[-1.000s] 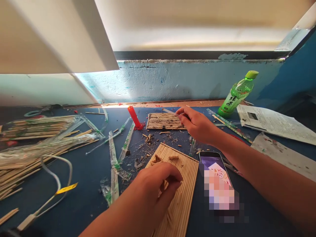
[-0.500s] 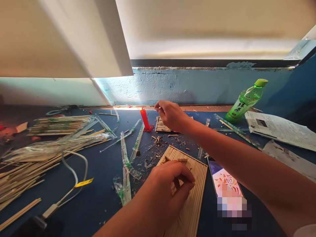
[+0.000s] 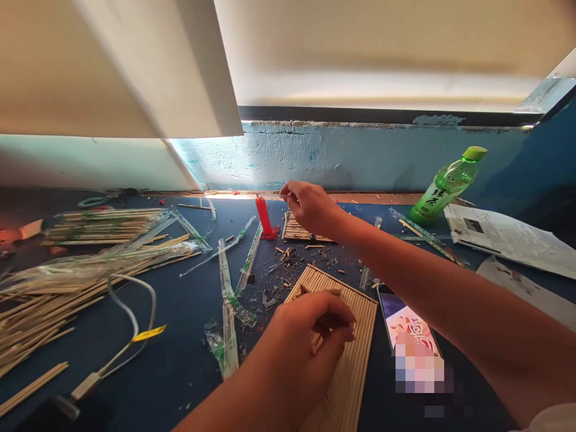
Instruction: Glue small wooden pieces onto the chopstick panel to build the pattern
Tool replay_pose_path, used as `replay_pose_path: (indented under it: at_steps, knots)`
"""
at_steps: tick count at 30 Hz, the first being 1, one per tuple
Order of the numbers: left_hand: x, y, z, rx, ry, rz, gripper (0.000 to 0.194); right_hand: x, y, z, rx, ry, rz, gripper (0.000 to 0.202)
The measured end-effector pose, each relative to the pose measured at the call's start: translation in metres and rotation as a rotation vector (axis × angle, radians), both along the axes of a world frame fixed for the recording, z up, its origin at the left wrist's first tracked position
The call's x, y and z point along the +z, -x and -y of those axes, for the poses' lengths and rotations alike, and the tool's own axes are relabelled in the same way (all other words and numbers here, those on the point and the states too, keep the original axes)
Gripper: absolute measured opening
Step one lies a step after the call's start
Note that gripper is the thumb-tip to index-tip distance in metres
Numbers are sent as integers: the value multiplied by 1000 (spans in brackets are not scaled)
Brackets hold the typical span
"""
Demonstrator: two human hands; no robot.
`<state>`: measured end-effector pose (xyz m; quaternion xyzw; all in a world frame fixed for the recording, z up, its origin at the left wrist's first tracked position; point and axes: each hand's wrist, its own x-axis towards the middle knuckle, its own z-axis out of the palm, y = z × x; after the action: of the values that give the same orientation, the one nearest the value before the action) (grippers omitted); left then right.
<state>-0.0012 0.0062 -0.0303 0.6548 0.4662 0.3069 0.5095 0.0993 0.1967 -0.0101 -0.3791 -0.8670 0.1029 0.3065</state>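
Observation:
A lit-looking red candle [image 3: 264,217] stands upright in a patch of red wax on the dark blue table. My right hand [image 3: 308,204] reaches forward beside it, thumb and finger pinched on a thin pale stick [image 3: 270,197] whose far end is by the candle's top. Below, my left hand [image 3: 310,342] hovers over or rests on a panel of thin wooden sticks [image 3: 355,360] laid side by side. Its fingers are curled with the tips together, and whatever they hold is too small to tell. Small brown pieces [image 3: 330,292] lie on the panel, partly behind that hand.
A smaller stick panel [image 3: 297,228] lies behind the wood scraps [image 3: 288,258]. Clear plastic wrappers [image 3: 229,300], bundled sticks [image 3: 103,225] and a white cable [image 3: 153,300] spread leftward. At right are a phone [image 3: 411,324], a green bottle [image 3: 445,186] and papers [image 3: 508,234].
The view has shifted slightly. Both hands stay almost where they were, the right by the candle and the left over the stick panel; the left fingertips have moved a little.

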Motion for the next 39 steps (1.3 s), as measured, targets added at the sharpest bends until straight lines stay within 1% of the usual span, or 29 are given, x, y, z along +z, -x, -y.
replay_pose_path:
  at_steps: [3,5,7,10,14,17,20,23,27,30,34,36,39]
  knots:
    - [2,0,-3,73,194,195,6,-1,1,-1,-1,0,1,23]
    - [4,0,-6,109,299,300,8,-1,1,-1,2,1,-1,23]
    - [5,0,-8,127,359,369,11,-1,1,-1,2,2,-6,23]
    - [6,1,-9,119,401,424,13,0,1,0,2,5,-9,23]
    - [7,2,-8,124,425,402,16,1,0,0,1,16,-12,23]
    - [8,2,-8,155,417,360,17,0,0,0,-2,26,-11,23]
    - [8,2,-9,159,403,360,18,0,1,0,-2,30,-15,22]
    - [8,1,-7,161,401,347,15,0,2,0,-1,20,-19,23]
    - [10,2,-5,158,386,263,9,-1,2,0,-4,12,-18,23]
    - [11,3,-5,156,383,236,9,0,2,1,-7,13,-19,24]
    - [8,3,-5,156,362,207,10,0,0,1,-11,25,-23,24]
    - [7,2,-6,161,344,220,9,0,0,0,-9,31,-23,25]
    - [6,1,-8,175,334,301,12,1,-1,0,-13,42,-17,24]
